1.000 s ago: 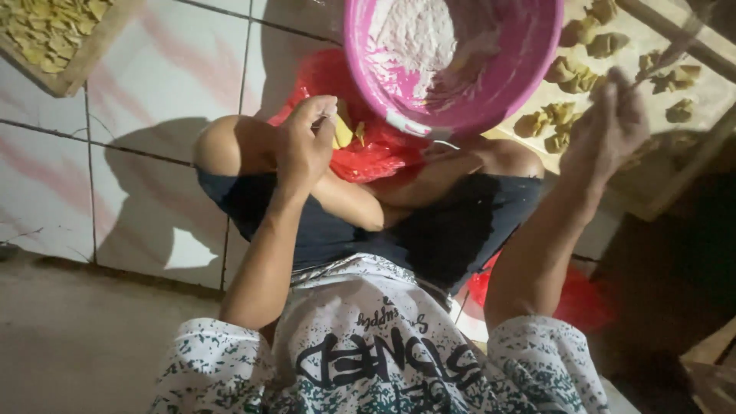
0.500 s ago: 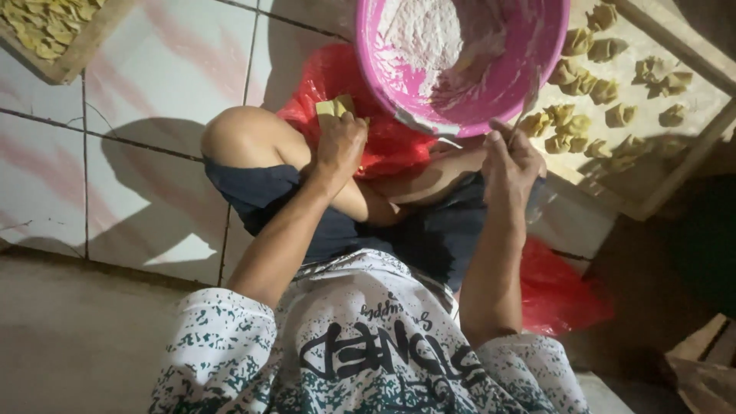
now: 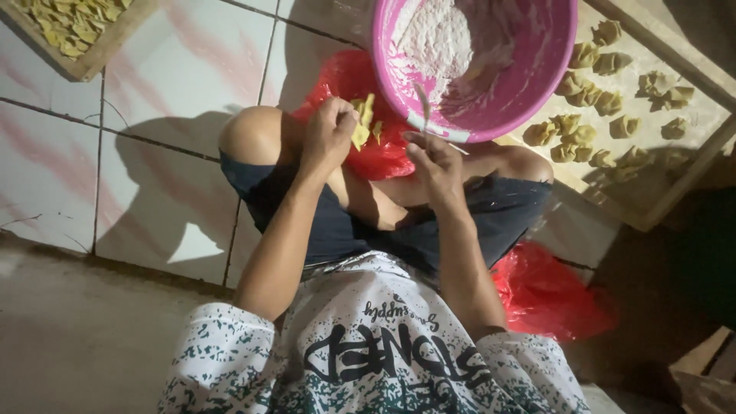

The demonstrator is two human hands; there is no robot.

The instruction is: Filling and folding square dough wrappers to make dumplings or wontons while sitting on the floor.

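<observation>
Seated cross-legged, my left hand [image 3: 328, 138] pinches a yellow dough wrapper [image 3: 363, 123] flat for filling; my right hand [image 3: 433, 157] grips a spoon [image 3: 424, 107], fingers closed. The pink bowl [image 3: 537, 84] sits within reach.

Single head-worn view, looking steeply down over the wearer's lap.

The camera sits above the person's chest and faces down and forward, close enough that the printed shirt fills the lower edge. The left hand [image 3: 328, 136] and right hand [image 3: 434, 159] sit near mid-frame. The pink bowl [image 3: 537, 84] is cut by the top edge, the wooden tray [image 3: 675, 184] by the right edge. No second view is supplied for overlap.
</observation>
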